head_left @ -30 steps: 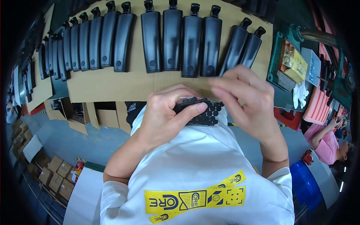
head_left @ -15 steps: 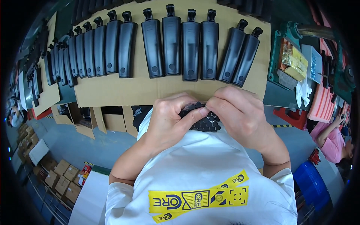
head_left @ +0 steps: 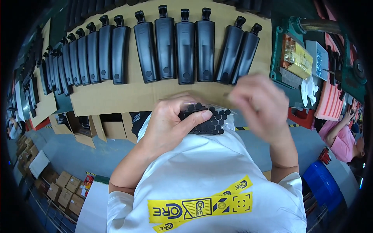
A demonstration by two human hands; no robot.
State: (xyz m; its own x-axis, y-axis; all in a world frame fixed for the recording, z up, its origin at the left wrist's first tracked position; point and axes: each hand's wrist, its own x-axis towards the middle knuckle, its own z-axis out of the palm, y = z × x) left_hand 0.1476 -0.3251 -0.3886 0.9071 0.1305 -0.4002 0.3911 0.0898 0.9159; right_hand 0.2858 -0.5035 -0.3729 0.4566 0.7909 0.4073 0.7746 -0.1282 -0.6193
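Between thumb and fingers my left hand (head_left: 168, 122) grips a clear plastic bag (head_left: 230, 121) near my chest. Inside the bag sit many small black round plugs (head_left: 212, 125), packed close together. My right hand (head_left: 264, 106) is off to the right of the bag, blurred by motion. Its fingers look curled in a pinch, with a small dark smear at the fingertips too unclear to name. Beyond both hands, long curved black plastic parts (head_left: 185, 52) with hooked far ends lie in a row on a cardboard sheet (head_left: 128, 97).
At the right stands a green metal fixture (head_left: 276, 58) with a yellow-wrapped block (head_left: 297, 58), a pale box (head_left: 316, 60) and white gloves (head_left: 309, 91) nearby. Open cardboard boxes (head_left: 112, 129) are under the table edge. A person in pink (head_left: 340, 139) is at the far right.
My right hand has left the bag and moved up and right. The bag stays in my left hand, its plugs showing more. The whole view has shifted slightly.
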